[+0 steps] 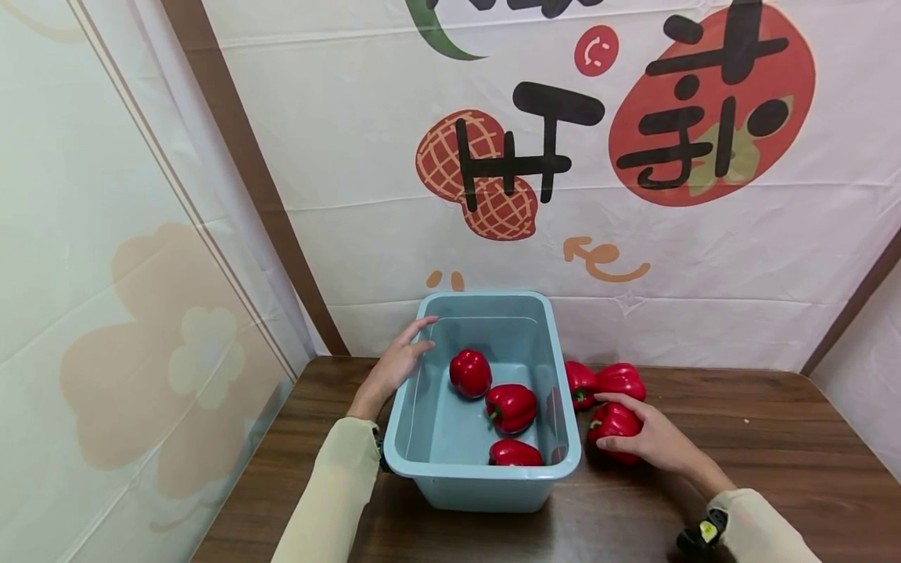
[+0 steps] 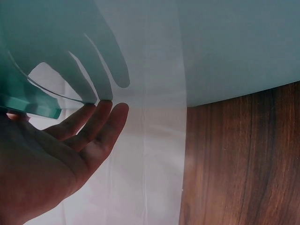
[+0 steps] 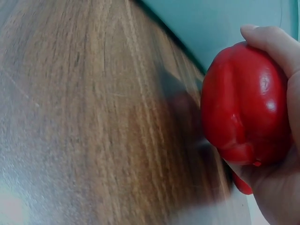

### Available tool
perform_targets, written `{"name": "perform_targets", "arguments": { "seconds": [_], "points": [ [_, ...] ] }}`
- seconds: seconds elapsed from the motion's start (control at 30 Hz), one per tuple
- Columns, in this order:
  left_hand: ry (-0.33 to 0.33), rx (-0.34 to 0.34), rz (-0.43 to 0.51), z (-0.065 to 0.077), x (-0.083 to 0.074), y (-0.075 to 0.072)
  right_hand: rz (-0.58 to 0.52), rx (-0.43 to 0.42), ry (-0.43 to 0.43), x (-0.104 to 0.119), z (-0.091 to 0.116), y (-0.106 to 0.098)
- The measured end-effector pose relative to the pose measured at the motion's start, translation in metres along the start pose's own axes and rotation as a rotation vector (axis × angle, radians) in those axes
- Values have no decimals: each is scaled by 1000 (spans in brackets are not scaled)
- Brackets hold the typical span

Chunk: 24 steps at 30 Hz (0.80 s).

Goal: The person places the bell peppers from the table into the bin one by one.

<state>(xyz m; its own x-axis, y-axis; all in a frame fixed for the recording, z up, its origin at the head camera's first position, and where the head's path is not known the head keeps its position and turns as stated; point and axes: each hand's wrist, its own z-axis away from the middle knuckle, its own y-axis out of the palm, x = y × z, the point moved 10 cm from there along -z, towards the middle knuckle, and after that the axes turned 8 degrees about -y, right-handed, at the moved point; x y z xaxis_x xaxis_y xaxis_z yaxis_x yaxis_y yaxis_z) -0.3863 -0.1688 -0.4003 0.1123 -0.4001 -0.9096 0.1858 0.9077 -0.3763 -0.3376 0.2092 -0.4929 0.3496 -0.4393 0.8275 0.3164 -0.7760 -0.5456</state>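
Observation:
My right hand (image 1: 665, 442) grips a red bell pepper (image 1: 614, 428) just right of the light blue plastic bin (image 1: 486, 472). In the right wrist view the thumb and palm wrap this bell pepper (image 3: 246, 105), its lobed end showing. At the bin's left side is my left hand (image 1: 394, 367), its thumb and forefinger reaching over the rim. From the left wrist view, the loosely straight fingers of this hand (image 2: 51, 164) have their tips at the bin's shiny outer wall (image 2: 150, 42), which mirrors them. Inside the bin lie three red bell peppers (image 1: 512, 408).
Behind the held one, two more red bell peppers (image 1: 621, 381) lie on the brown wooden table (image 1: 746, 430), close to the bin's right wall. A white printed cloth (image 1: 352, 156) hangs along the table's back edge, and another cloth (image 1: 141, 352) hangs on the left.

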Motion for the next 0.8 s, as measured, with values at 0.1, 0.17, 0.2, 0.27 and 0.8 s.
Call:
{"name": "perform_targets", "arguments": {
  "seconds": [0.1, 0.17, 0.2, 0.27, 0.8],
  "points": [
    [1, 2, 3, 0, 0, 0, 5, -1, -1, 3, 0, -2],
    [1, 3, 4, 0, 0, 0, 3, 0, 0, 6, 0, -3],
    [2, 4, 4, 0, 0, 0, 7, -1, 1, 7, 0, -4],
    [2, 6, 5, 0, 0, 1, 14, 0, 2, 9, 0, -6],
    [-2, 3, 2, 1, -1, 1, 18, -2, -30, 22, 3, -15]
  ]
}}
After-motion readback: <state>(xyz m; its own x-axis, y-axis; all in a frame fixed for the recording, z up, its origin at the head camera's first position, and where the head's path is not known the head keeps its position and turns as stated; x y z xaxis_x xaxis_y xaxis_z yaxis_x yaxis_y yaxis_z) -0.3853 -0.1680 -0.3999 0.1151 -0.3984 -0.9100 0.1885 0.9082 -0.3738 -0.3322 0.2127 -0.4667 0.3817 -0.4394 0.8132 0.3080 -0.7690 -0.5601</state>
